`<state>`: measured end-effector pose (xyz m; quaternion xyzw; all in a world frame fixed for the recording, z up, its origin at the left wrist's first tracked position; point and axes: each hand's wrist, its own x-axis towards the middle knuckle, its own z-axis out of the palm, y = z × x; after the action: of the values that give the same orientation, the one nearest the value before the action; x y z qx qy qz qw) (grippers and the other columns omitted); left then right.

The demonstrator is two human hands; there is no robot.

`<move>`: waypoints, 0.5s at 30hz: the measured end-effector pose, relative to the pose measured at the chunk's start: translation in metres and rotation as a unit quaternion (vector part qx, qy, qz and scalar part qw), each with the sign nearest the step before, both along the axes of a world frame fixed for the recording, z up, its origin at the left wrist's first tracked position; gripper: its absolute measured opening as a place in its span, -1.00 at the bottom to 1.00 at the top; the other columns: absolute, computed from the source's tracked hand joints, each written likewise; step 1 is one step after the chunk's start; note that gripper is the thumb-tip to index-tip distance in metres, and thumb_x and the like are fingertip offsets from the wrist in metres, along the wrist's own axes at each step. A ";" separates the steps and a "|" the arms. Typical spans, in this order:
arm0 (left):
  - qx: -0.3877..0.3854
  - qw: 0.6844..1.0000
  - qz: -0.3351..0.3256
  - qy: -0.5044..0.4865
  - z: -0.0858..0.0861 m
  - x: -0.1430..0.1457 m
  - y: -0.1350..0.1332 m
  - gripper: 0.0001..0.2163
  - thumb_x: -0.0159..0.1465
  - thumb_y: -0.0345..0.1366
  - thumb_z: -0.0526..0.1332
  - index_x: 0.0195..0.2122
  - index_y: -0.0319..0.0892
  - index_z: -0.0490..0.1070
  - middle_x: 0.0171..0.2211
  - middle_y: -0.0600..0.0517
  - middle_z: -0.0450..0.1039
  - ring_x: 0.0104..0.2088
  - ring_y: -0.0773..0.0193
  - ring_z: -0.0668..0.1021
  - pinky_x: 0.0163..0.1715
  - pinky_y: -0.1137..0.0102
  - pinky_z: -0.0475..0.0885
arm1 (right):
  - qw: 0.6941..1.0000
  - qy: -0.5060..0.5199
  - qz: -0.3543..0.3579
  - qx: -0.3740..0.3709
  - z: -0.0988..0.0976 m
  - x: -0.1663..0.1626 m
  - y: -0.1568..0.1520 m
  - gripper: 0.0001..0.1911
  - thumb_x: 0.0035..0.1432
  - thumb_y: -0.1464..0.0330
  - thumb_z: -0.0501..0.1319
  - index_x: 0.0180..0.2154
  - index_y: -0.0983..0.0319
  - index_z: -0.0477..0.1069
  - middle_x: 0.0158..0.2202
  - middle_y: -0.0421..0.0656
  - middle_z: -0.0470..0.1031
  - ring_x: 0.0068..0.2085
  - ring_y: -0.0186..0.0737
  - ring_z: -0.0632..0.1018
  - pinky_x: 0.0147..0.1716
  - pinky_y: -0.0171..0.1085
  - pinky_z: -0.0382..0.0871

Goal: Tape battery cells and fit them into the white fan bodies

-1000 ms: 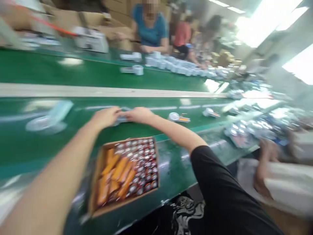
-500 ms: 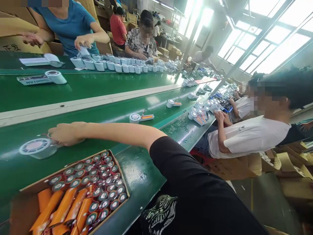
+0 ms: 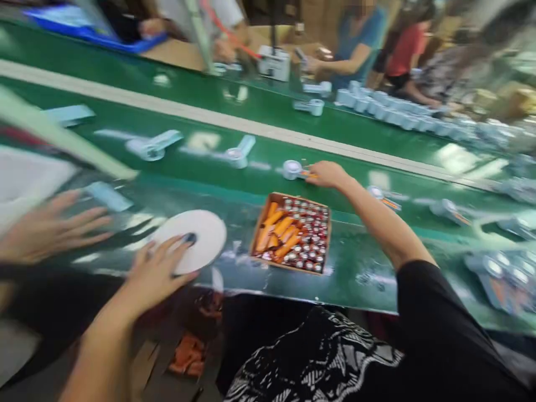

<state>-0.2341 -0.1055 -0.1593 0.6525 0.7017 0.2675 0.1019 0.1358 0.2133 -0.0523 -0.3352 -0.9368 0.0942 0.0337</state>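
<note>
My right hand (image 3: pixel 329 174) reaches across the green belt, its fingers closed around the handle end of a white handheld fan (image 3: pixel 292 170). An orange battery (image 3: pixel 307 175) shows in that handle by my fingertips. My left hand (image 3: pixel 161 268) lies with fingers spread on a white round disc (image 3: pixel 205 237) with a dark centre, on the near ledge. Between my arms stands a cardboard box (image 3: pixel 252 248) of orange-wrapped cylindrical batteries (image 3: pixel 285 231), several lying flat and others on end with red wires.
A co-worker's hand (image 3: pixel 62 229) is spread at the left, near a light blue piece (image 3: pixel 109 196). Fan parts (image 3: pixel 238 153) lie along the belt (image 3: pixel 201 184). A slanted post (image 3: pixel 84 139) rises at left. Opposite, white fan housings (image 3: pixel 389 109) stand in rows before people.
My view has swung left and the box appears farther off. My left hand and the white disc have come into view. My right hand is still at a fan on the belt.
</note>
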 end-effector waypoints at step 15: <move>0.144 0.937 0.128 -0.292 0.031 0.108 -0.013 -0.44 0.13 0.01 0.57 0.09 -0.04 0.53 -0.02 -0.09 0.65 0.09 -0.17 0.68 0.19 -0.15 0.65 | 0.888 0.046 0.353 -0.291 -0.023 -0.027 -0.232 -0.68 0.57 0.26 0.18 -0.23 0.22 0.61 -0.35 -0.12 0.70 -0.41 -0.26 0.59 -0.43 -0.27 0.29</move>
<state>-0.1258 -0.1186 -0.1286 0.4585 0.6723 0.5552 0.1718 0.1090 -0.0188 -0.0755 0.0274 -0.9213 0.3835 -0.0579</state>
